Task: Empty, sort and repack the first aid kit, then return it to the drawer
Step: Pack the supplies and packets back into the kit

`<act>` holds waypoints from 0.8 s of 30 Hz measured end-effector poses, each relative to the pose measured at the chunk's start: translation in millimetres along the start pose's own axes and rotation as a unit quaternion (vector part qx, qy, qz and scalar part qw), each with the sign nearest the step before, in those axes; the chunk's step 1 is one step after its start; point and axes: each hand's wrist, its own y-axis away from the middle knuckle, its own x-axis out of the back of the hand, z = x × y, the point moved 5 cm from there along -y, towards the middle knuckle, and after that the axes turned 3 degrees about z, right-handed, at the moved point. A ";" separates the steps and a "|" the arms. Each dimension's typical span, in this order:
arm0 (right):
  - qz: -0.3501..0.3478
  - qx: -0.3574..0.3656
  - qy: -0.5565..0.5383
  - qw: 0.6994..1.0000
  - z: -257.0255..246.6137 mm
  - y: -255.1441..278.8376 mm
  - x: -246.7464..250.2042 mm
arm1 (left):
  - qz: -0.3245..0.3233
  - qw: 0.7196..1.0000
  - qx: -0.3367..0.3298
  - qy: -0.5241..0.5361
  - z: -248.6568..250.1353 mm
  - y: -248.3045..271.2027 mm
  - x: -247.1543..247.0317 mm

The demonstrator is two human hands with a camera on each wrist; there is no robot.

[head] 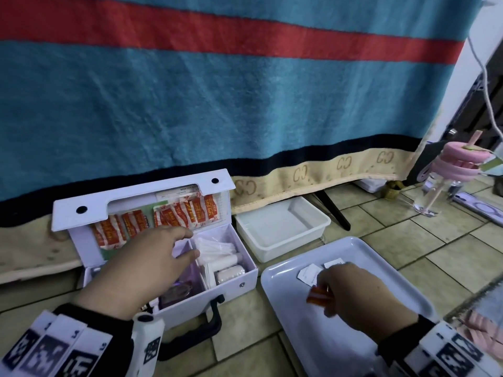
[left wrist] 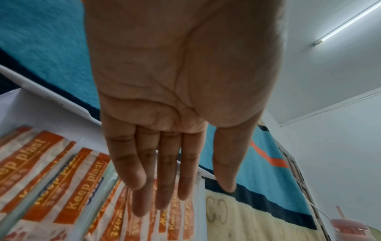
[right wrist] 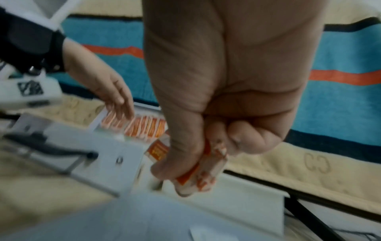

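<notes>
The white first aid kit stands open on the tiled floor, its lid upright. Orange-and-white plaster packets fill the lid pocket. My left hand hovers flat over the kit with straight fingers next to those packets, holding nothing. A gauze roll and white tubes lie in the right compartment. My right hand grips a bundle of plaster packets above the white tray, near two small white sachets.
A white plastic bin stands behind the tray, under the hanging blue, red and beige blanket. A clear bottle with pink rings is at the far right. A black folding leg slants down beside the bin.
</notes>
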 end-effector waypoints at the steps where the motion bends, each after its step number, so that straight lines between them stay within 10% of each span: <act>1: 0.014 0.014 -0.019 1.000 -3.6 -3.8 5.4 | 0.005 1.000 0.003 0.000 -2.3 -0.4 2.8; 14: -0.001 0.153 -0.407 0.901 -111.7 -94.1 28.4 | 0.144 0.989 -0.003 0.023 -33.5 -0.1 33.7; 24: 0.061 0.196 -0.683 0.700 -162.9 -130.7 75.3 | 0.107 0.991 -0.016 -0.081 -39.4 -3.5 13.7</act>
